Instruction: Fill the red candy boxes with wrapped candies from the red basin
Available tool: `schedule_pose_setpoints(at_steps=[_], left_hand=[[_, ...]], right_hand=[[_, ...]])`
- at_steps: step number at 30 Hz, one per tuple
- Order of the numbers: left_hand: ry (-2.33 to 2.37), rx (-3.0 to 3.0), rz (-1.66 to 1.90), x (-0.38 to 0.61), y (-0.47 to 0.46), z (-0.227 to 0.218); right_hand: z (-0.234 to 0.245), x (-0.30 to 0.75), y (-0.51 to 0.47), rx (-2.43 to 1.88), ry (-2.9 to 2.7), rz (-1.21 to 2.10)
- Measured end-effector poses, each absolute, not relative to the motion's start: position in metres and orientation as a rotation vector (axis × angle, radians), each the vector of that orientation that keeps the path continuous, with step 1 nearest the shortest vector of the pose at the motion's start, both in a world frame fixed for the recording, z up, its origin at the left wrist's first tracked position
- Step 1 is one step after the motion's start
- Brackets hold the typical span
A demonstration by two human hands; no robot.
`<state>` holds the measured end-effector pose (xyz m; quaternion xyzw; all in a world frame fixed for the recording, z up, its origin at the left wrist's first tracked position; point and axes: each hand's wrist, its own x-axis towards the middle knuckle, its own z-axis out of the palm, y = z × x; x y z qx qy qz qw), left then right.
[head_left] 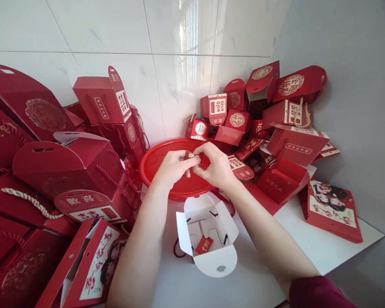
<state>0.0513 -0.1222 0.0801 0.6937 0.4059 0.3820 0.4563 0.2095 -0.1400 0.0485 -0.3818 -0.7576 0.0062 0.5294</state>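
Note:
My left hand (175, 166) and my right hand (214, 162) meet above a round red plastic basket (152, 171). Their fingertips pinch a small red-and-white wrapped piece (191, 155) between them; most of it is covered by fingers. Below my hands an open gift box (182, 229) stands on the table, its white inner flaps spread outward. Inside it lies a small red packet (204, 244) with gold characters. A dark red cord loop (179, 250) sticks out at the box's left side.
Red gift boxes (93, 100) with cord handles are stacked on the left. More red boxes (295, 145) lie in a loose heap on the right, some open. A white tiled wall (115, 30) rises behind the white table (335, 252).

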Motion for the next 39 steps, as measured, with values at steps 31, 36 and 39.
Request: schedule_pose_setpoints(at_steps=[31,36,39], left_hand=[[0.878,1.448,0.977,0.051,-0.103,0.066],[0.93,1.513,0.976,0.041,-0.102,0.069],[0.867,1.551,0.973,0.032,-0.103,0.074]], right_hand=[[0.036,0.214,-0.122,-1.048,-1.588,0.28],[0.039,0.221,-0.12,-1.049,-1.718,0.374],[0.041,0.226,-0.121,-1.022,-1.765,0.415]])
